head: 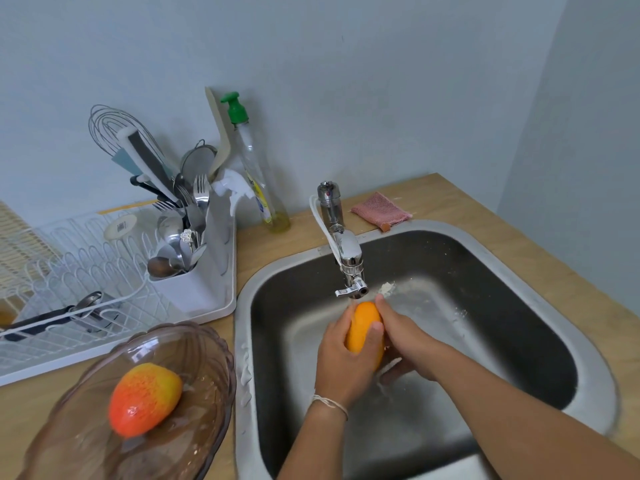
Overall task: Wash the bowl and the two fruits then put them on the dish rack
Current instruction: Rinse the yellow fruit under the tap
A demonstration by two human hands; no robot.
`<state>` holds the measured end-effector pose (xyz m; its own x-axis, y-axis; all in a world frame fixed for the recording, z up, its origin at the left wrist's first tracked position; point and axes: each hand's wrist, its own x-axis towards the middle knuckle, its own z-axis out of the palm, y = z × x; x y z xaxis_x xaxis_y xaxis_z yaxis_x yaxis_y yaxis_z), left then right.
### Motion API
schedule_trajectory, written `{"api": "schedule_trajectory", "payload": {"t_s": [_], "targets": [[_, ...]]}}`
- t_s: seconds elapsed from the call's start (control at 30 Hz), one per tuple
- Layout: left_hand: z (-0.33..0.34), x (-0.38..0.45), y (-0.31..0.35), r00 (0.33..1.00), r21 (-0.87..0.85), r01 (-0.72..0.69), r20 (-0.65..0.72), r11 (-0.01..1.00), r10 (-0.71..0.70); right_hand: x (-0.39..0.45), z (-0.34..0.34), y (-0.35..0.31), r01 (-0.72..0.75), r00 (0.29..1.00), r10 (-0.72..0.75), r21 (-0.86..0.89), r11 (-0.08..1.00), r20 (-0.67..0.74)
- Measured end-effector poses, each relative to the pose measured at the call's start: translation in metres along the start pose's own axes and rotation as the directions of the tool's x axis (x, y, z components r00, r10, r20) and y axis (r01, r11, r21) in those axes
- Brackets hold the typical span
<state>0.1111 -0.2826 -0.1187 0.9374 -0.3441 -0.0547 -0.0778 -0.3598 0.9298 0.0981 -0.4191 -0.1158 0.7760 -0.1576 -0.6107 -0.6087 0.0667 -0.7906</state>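
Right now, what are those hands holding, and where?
Both hands, left and right, hold the orange fruit by its opposite sides under the tap.

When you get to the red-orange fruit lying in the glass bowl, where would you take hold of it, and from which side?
Probably around its broad middle, coming straight down from above. The red-orange fruit lies on its side in the open glass bowl, its narrower end pointing up-right, so only the top is free; the fluted wall blocks a sideways reach. It looks wet, so wrap fingers round rather than pinching.
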Motion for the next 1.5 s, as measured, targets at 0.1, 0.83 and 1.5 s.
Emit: {"api": "schedule_trajectory", "payload": {"t_s": [0.1,0.83,1.5], "targets": [[0.000,-0.002,0.001,0.996,0.114,0.017,0.082,0.993,-0.026,0.012,-0.001,-0.002,0.126,0.988,-0.108,0.170,0.977,-0.110],[0.000,-0.002,-0.005,0.992,0.233,0.073,0.083,0.970,-0.095,0.012,0.006,0.001,0.135,0.990,-0.140,0.192,0.972,0.009],[0.002,0.006,-0.001,0.970,0.040,0.216,-0.124,0.976,-0.210,0.012,-0.002,0.009,0.045,0.994,-0.049,0.036,0.998,0.100]]}}
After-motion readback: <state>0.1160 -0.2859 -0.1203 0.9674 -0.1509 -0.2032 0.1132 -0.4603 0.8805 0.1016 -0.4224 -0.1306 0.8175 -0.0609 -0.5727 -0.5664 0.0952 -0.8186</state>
